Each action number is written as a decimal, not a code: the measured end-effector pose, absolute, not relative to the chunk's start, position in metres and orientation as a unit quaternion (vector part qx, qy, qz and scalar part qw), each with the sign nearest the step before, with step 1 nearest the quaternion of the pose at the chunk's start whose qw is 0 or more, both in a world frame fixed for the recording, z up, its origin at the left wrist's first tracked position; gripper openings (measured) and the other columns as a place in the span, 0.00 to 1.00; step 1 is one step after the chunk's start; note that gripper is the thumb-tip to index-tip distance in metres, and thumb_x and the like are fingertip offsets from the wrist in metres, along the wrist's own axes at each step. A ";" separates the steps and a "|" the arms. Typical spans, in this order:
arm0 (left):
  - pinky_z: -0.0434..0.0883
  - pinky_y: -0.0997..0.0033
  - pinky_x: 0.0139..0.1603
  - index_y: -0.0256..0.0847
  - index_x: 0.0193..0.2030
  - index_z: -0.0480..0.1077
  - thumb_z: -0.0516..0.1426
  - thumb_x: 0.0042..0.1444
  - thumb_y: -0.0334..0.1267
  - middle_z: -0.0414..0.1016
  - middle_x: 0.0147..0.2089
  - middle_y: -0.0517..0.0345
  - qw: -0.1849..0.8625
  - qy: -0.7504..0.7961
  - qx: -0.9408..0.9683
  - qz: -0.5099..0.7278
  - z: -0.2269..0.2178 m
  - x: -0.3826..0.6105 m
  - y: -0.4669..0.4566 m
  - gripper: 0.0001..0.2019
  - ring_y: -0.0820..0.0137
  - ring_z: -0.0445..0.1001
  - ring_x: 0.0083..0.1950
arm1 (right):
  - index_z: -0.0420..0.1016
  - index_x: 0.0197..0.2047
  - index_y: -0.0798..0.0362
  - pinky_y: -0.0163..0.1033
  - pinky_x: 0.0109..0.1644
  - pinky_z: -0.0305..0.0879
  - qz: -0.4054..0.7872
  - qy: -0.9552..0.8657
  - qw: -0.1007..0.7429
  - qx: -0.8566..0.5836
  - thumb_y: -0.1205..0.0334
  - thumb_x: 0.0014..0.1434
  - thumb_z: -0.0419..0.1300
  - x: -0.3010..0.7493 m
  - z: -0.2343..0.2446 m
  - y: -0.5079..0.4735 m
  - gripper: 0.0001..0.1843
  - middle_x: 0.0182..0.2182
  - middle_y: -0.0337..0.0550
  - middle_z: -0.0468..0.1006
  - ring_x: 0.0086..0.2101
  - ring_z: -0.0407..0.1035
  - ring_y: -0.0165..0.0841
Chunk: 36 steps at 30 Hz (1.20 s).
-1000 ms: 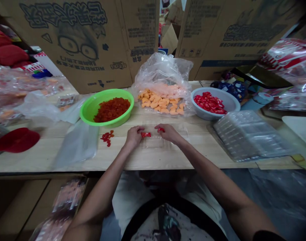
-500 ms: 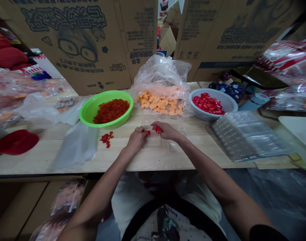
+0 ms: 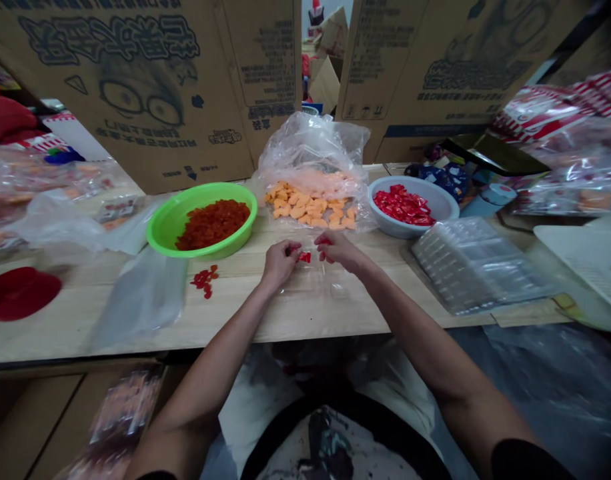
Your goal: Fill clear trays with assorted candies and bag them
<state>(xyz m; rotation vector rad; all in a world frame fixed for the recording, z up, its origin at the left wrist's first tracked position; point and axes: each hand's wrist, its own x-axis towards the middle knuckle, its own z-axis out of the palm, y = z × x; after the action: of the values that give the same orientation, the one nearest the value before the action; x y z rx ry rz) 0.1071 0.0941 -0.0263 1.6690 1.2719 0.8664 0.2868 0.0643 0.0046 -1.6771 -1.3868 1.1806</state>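
Observation:
A small red wrapped packet [image 3: 305,257] lies over the clear plastic tray [image 3: 305,285] in front of me. My left hand [image 3: 280,262] is closed, its thumb and fingertips pinched at the packet's left edge. Just to the right of it, my right hand [image 3: 338,251] hovers over the tray with its fingers bent and apart, and nothing shows in them. Beyond my hands, orange-coloured pieces [image 3: 305,205] spill from a clear plastic bag [image 3: 318,143]. More red packets [image 3: 404,205] fill a pale blue bowl [image 3: 450,212] to the right.
A green bowl [image 3: 158,230] of reddish-orange pieces stands left, with a few loose red pieces [image 3: 204,281] before it. Clear plastic bags [image 3: 140,300] lie farther left, near a red bowl [image 3: 23,293]. Stacked clear trays [image 3: 478,267] stand right. Large cartons [image 3: 150,87] close off the back.
My right hand, which held red packets, has its fingers apart with none in them. A red packet shows by my left fingertips. The whole view has shifted slightly.

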 end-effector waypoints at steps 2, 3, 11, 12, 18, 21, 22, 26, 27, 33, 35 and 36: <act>0.70 0.69 0.41 0.38 0.36 0.77 0.60 0.54 0.32 0.76 0.34 0.55 0.319 0.527 0.732 0.291 -0.031 0.108 0.094 0.05 0.68 0.73 0.36 | 0.68 0.41 0.55 0.31 0.24 0.52 0.471 -0.486 0.299 -0.673 0.70 0.55 0.55 0.305 0.010 0.060 0.10 0.28 0.39 0.71 0.23 0.63 0.26; 0.70 0.67 0.43 0.39 0.34 0.78 0.60 0.54 0.32 0.75 0.36 0.54 0.274 0.528 0.760 0.261 -0.032 0.108 0.093 0.04 0.66 0.73 0.39 | 0.69 0.42 0.55 0.31 0.23 0.51 0.475 -0.485 0.288 -0.675 0.70 0.54 0.55 0.313 0.013 0.058 0.11 0.28 0.38 0.71 0.22 0.61 0.25; 0.70 0.71 0.40 0.38 0.51 0.76 0.54 0.62 0.39 0.78 0.38 0.54 0.370 0.443 0.754 0.314 -0.016 0.142 0.072 0.15 0.68 0.75 0.38 | 0.62 0.61 0.53 0.32 0.28 0.55 0.549 -0.585 0.244 -0.545 0.72 0.45 0.58 0.326 0.015 0.042 0.37 0.30 0.36 0.76 0.27 0.64 0.28; 0.69 0.72 0.37 0.38 0.53 0.75 0.56 0.60 0.38 0.78 0.35 0.56 0.409 0.426 0.748 0.304 -0.013 0.149 0.073 0.16 0.69 0.74 0.35 | 0.63 0.60 0.54 0.32 0.29 0.55 0.545 -0.589 0.258 -0.538 0.72 0.45 0.59 0.325 0.013 0.041 0.36 0.28 0.35 0.75 0.27 0.64 0.29; 0.66 0.75 0.33 0.35 0.58 0.71 0.63 0.51 0.36 0.76 0.28 0.60 0.534 0.340 0.738 0.233 -0.011 0.168 0.078 0.25 0.71 0.74 0.30 | 0.68 0.47 0.54 0.32 0.24 0.47 0.533 -0.538 0.353 -0.549 0.72 0.44 0.57 0.339 0.005 0.030 0.23 0.18 0.27 0.63 0.20 0.54 0.25; 0.67 0.73 0.35 0.36 0.49 0.76 0.60 0.53 0.33 0.76 0.29 0.59 0.470 0.363 0.778 0.204 -0.012 0.174 0.077 0.15 0.70 0.73 0.31 | 0.68 0.44 0.53 0.32 0.23 0.49 0.567 -0.462 0.419 -0.538 0.72 0.44 0.57 0.351 0.002 0.029 0.21 0.19 0.30 0.67 0.19 0.57 0.25; 0.69 0.71 0.38 0.36 0.46 0.78 0.59 0.54 0.32 0.77 0.32 0.57 0.416 0.380 0.804 0.193 -0.012 0.175 0.076 0.13 0.69 0.74 0.34 | 0.68 0.44 0.54 0.32 0.23 0.51 0.587 -0.423 0.434 -0.537 0.72 0.44 0.58 0.354 0.001 0.029 0.20 0.21 0.32 0.70 0.20 0.59 0.26; 0.70 0.66 0.51 0.37 0.48 0.78 0.52 0.57 0.26 0.76 0.46 0.48 0.212 0.418 0.865 0.177 -0.013 0.176 0.073 0.17 0.63 0.74 0.49 | 0.70 0.40 0.55 0.37 0.33 0.68 0.645 -0.314 0.461 -0.522 0.73 0.45 0.58 0.370 -0.003 0.030 0.16 0.28 0.43 0.76 0.28 0.72 0.32; 0.70 0.66 0.52 0.37 0.50 0.77 0.50 0.58 0.26 0.75 0.49 0.48 0.194 0.419 0.870 0.173 -0.014 0.175 0.073 0.19 0.63 0.73 0.50 | 0.71 0.38 0.55 0.39 0.38 0.71 0.646 -0.307 0.473 -0.515 0.74 0.43 0.57 0.374 -0.004 0.028 0.16 0.29 0.44 0.77 0.32 0.74 0.34; 0.69 0.65 0.51 0.39 0.50 0.76 0.50 0.61 0.28 0.75 0.49 0.49 0.154 0.379 0.905 0.112 -0.013 0.196 0.086 0.17 0.62 0.73 0.50 | 0.77 0.34 0.55 0.44 0.58 0.68 0.638 -0.321 0.523 -0.466 0.78 0.36 0.54 0.388 -0.008 0.014 0.20 0.35 0.43 0.81 0.43 0.76 0.35; 0.69 0.65 0.50 0.40 0.50 0.76 0.51 0.61 0.30 0.75 0.49 0.49 0.135 0.335 0.929 0.079 -0.010 0.210 0.092 0.15 0.61 0.72 0.51 | 0.77 0.33 0.54 0.44 0.57 0.70 0.604 -0.351 0.512 -0.500 0.76 0.39 0.56 0.388 -0.012 0.011 0.17 0.35 0.44 0.82 0.42 0.76 0.35; 0.69 0.66 0.49 0.40 0.49 0.76 0.52 0.61 0.31 0.75 0.48 0.49 0.130 0.312 0.939 0.058 -0.008 0.216 0.095 0.15 0.61 0.72 0.50 | 0.77 0.33 0.54 0.43 0.54 0.71 0.570 -0.372 0.501 -0.534 0.74 0.41 0.56 0.387 -0.014 0.010 0.15 0.35 0.44 0.82 0.41 0.76 0.34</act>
<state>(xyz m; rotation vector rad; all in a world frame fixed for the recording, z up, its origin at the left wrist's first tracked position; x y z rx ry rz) 0.2165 0.0947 -0.0081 2.7299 0.9080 0.1672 0.3870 0.0100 -0.0139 -1.2916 -0.8984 1.3788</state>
